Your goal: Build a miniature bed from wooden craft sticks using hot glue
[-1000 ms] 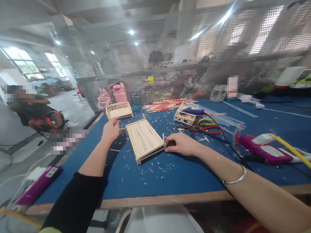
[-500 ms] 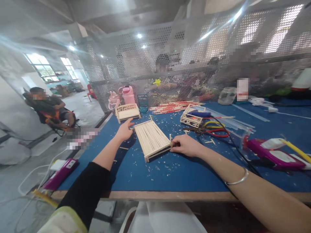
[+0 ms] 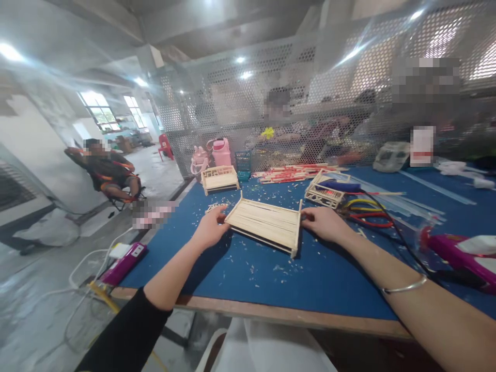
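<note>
A small bed frame of pale wooden sticks [image 3: 265,222] lies across the blue table top [image 3: 271,279], lifted a little at its left end. My left hand [image 3: 211,230] grips its left end with the fingers curled round it. Its right end is pinched by my right hand [image 3: 323,223], which wears a silver bangle further up the wrist. Wood chips lie scattered on the blue surface all round the frame.
A second stick bed [image 3: 220,179] stands at the back left, and a third stick frame [image 3: 324,192] at the back right beside red and yellow pliers [image 3: 364,209]. A purple glue gun [image 3: 461,253] lies at right. Pink bottles [image 3: 220,152] stand against a perforated screen. A person [image 3: 108,170] sits at left.
My left hand came back from the far left and took hold of the frame's end. Both hands turned the frame from lengthwise to crosswise and raised it slightly.
</note>
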Motion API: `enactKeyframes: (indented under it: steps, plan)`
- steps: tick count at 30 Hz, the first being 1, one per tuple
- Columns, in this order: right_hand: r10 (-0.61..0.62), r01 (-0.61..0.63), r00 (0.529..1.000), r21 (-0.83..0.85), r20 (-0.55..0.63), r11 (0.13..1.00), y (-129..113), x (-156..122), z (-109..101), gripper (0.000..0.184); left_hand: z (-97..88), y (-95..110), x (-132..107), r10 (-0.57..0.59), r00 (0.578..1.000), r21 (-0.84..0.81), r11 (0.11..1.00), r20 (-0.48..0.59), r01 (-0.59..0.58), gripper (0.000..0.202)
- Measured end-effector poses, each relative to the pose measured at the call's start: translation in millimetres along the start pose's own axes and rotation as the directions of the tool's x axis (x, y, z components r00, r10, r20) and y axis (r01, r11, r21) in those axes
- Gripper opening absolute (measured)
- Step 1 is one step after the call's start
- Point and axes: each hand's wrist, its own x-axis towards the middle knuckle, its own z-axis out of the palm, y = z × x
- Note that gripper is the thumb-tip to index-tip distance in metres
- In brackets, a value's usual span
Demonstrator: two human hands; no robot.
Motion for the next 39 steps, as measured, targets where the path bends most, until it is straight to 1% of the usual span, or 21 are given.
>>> enactKeyframes:
  steps: [3, 6, 8, 11, 13, 15, 17, 20, 22, 24, 29, 32, 39]
  plan:
    - [0.022, -0.022, 1.0, -0.003, 0.006, 1.0, 5, -3, -7, 0.03, 0.0, 2, -14, -0.014, 1.0, -0.014, 1.0, -0.009, 0.014, 0.051]
    - [0.048, -0.046, 0.997, -0.023, 0.056, 0.999, 12, -8, -16, 0.029, 1.0, 3, -20, -0.036, 0.999, -0.035, 0.999, -0.027, 0.035, 0.048]
    - [0.038, -0.032, 0.992, -0.053, 0.12, 0.998, 15, -10, -20, 0.024, 1.8, 4, -23, -0.048, 0.998, -0.055, 0.997, -0.04, 0.046, 0.047]
    - [0.033, -0.013, 0.981, -0.104, 0.19, 0.994, 17, -12, -22, 0.009, 1.7, 8, -27, -0.061, 0.997, -0.078, 0.995, -0.05, 0.057, 0.047]
    - [0.073, -0.045, 0.978, -0.141, 0.198, 0.989, 16, -11, -23, 0.014, 0.7, 13, -32, -0.072, 0.996, -0.088, 0.994, -0.05, 0.068, 0.049]
    - [0.129, -0.096, 0.976, -0.185, 0.175, 0.978, 17, -11, -24, 0.018, -0.5, 17, -39, -0.089, 0.995, -0.098, 0.992, -0.046, 0.084, 0.052]
    - [0.189, -0.154, 0.973, -0.236, 0.132, 0.96, 18, -9, -25, 0.017, -1.5, 20, -47, -0.108, 0.993, -0.105, 0.989, -0.046, 0.103, 0.053]
    - [0.282, -0.256, 0.958, -0.291, 0.054, 0.922, 21, -6, -25, 0.015, -2.0, 22, -58, -0.135, 0.986, -0.108, 0.986, -0.096, 0.125, 0.057]
    - [0.333, -0.314, 0.943, -0.306, 0.012, 0.899, 22, -4, -23, 0.016, -1.5, 22, -64, -0.145, 0.987, -0.121, 0.983, -0.071, 0.136, 0.061]
    - [0.356, -0.344, 0.934, -0.306, -0.016, 0.888, 22, -3, -21, 0.018, -0.4, 24, -69, -0.162, 0.985, -0.145, 0.978, -0.062, 0.152, 0.062]
    - [0.351, -0.349, 0.935, -0.279, -0.044, 0.894, 19, -3, -19, 0.018, 2.6, 27, -80, -0.222, 0.969, -0.208, 0.958, -0.105, 0.197, 0.063]
    - [0.343, -0.343, 0.938, -0.27, -0.05, 0.9, 20, -3, -18, 0.017, 4.8, 28, -86, -0.251, 0.962, -0.258, 0.941, -0.106, 0.218, 0.064]
    - [0.284, -0.284, 0.958, -0.25, -0.036, 0.926, 18, -1, -11, 0.015, 10.8, 25, -95, -0.259, 0.961, -0.323, 0.922, -0.102, 0.214, 0.061]
